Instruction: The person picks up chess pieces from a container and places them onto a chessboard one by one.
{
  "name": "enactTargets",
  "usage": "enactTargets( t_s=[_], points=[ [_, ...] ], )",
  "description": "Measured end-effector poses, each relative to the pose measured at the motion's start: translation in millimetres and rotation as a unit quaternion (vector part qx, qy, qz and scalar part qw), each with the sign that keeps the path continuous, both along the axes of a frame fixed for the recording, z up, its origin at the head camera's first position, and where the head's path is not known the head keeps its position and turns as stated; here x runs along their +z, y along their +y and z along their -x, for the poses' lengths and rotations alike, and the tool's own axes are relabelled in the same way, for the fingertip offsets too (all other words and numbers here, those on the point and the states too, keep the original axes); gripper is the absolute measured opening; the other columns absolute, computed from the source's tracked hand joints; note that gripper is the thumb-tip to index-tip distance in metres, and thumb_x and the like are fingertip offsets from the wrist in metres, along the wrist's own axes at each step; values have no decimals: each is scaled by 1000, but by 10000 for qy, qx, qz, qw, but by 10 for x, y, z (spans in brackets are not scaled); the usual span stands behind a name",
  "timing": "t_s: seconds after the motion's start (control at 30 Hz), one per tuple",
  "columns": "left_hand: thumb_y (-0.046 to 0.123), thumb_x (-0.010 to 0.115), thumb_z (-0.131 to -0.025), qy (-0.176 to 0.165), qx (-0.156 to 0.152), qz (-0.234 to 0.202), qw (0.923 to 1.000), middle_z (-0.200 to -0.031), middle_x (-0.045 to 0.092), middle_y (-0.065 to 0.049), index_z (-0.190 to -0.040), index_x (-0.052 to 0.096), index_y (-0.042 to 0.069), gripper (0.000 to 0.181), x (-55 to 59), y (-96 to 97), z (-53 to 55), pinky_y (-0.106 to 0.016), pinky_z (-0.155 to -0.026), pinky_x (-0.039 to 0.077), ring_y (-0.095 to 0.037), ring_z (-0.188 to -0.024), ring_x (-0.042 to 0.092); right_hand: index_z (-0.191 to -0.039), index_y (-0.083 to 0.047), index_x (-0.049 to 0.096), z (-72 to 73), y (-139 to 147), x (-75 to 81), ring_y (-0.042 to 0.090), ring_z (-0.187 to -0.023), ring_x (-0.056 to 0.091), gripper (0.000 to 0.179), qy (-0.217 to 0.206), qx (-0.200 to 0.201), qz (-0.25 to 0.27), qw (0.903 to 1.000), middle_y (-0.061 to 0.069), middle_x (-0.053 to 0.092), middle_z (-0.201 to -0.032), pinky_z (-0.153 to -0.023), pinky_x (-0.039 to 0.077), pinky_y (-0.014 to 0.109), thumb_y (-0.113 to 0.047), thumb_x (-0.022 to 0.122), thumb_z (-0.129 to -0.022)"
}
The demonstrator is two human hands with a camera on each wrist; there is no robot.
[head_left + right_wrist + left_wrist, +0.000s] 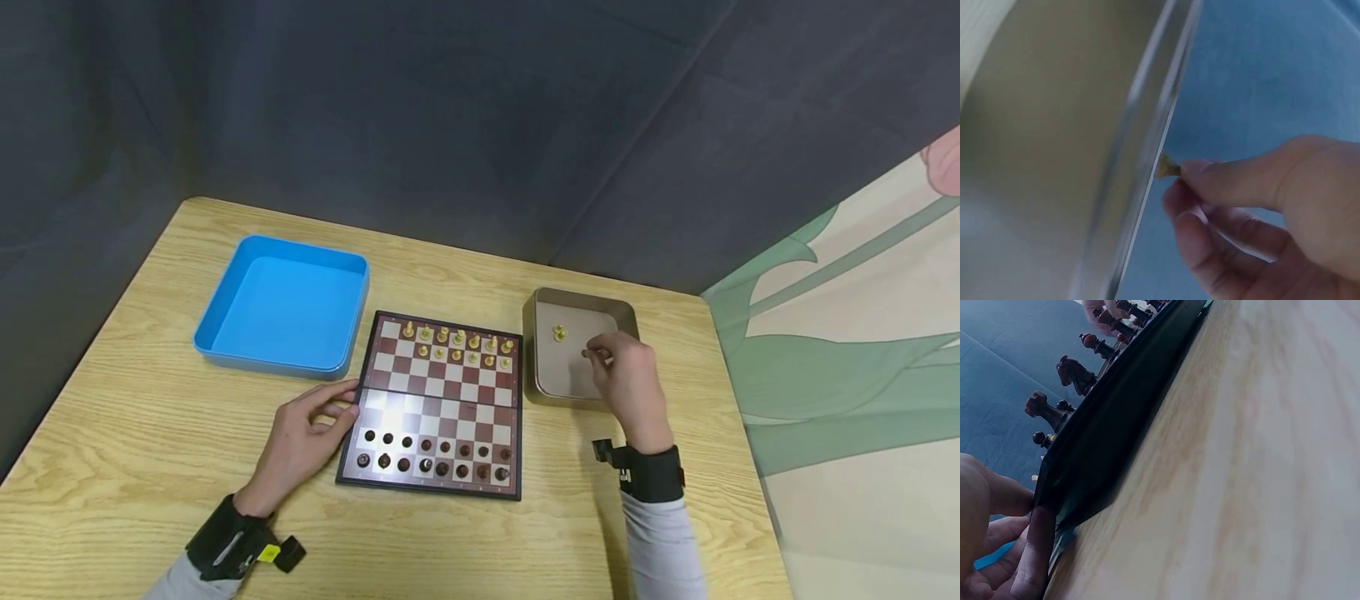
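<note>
A folding chessboard (442,406) lies on the table, with gold chess pieces (459,337) in two rows at its far end and dark chess pieces (425,464) in two rows at its near end. At the board's left edge my left hand (303,433) holds the rim between thumb and fingertips; a dark rook (1047,411) stands close to those fingertips. Over the metal tin (532,354), my right hand (628,383) pinches a small gold chess piece (1166,167) between thumb and fingertips, its flared end sticking out. More gold (559,333) lies inside the tin.
A blue tray (352,364) sits left of the board, behind my left hand. The wooden table (150,417) meets a dark curtain (450,142) at the back. Patterned cloth (840,375) hangs off to the right.
</note>
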State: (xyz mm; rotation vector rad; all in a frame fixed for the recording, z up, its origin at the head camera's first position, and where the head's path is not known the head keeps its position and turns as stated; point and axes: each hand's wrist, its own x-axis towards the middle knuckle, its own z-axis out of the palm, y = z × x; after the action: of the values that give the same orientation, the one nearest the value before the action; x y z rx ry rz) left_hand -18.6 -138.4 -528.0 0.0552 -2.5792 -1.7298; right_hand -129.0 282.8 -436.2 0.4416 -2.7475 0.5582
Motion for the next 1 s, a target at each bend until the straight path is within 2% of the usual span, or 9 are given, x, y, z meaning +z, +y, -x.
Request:
enactTargets(
  t_s=[0.2, 0.47, 0.63, 0.73, 0.87, 1.0],
  points=[
    [17, 73, -95, -32, 2, 5, 10000, -122, 73, -13, -135, 69, 5, 41, -2, 3, -7, -20, -70, 63, -15, -88, 73, -93, 2, 77, -13, -223, 88, 22, -74, 68, 6, 339, 366, 304, 9983, 12, 73, -87, -58, 59, 37, 4, 73, -89],
    [17, 73, -95, 29, 16, -25, 10000, -120, 74, -13, -134, 70, 5, 41, 4, -4, 1, -21, -70, 63, -15, -88, 73, -95, -1, 78, 74, -553, 231, 19, -75, 64, 6, 649, 834, 584, 9927, 9, 73, -89, -57, 54, 33, -2, 72, -93],
    [15, 73, -95, 89, -15, -149, 9998, -116, 75, -14, -134, 70, 4, 41, 8, -2, 5, -22, -70, 64, -12, -87, 73, -96, -2, 78, 94, -762, 283, 19, -73, 62, 8, 638, 1142, 634, 9894, 8, 72, -89, -56, 47, 32, -4, 71, -94],
    [14, 73, -95, 122, -34, -210, 9997, -113, 75, -13, -133, 70, 3, 40, 10, -1, 5, -22, -69, 64, -10, -86, 73, -97, -3, 78, 92, -875, 300, 19, -74, 61, 8, 560, 1271, 558, 9887, 7, 70, -88, -58, 47, 31, -6, 70, -95],
    [14, 73, -95, 155, -44, -196, 9997, -110, 75, -13, -133, 70, 3, 40, 8, -3, 6, -22, -69, 64, -9, -86, 72, -97, -4, 77, 84, -1015, 329, 16, -66, 56, 7, 420, 1406, 565, 9876, 5, 67, -84, -54, 44, 29, -5, 70, -95],
    [13, 74, -94, 172, -52, -192, 9997, -110, 76, -13, -133, 70, 3, 40, 17, -8, 3, -22, -69, 64, -9, -86, 72, -98, -3, 76, 87, -1143, 345, 17, -67, 56, 7, 290, 1606, 629, 9846, 6, 70, -89, -54, 44, 28, -4, 70, -94]
  ],
)
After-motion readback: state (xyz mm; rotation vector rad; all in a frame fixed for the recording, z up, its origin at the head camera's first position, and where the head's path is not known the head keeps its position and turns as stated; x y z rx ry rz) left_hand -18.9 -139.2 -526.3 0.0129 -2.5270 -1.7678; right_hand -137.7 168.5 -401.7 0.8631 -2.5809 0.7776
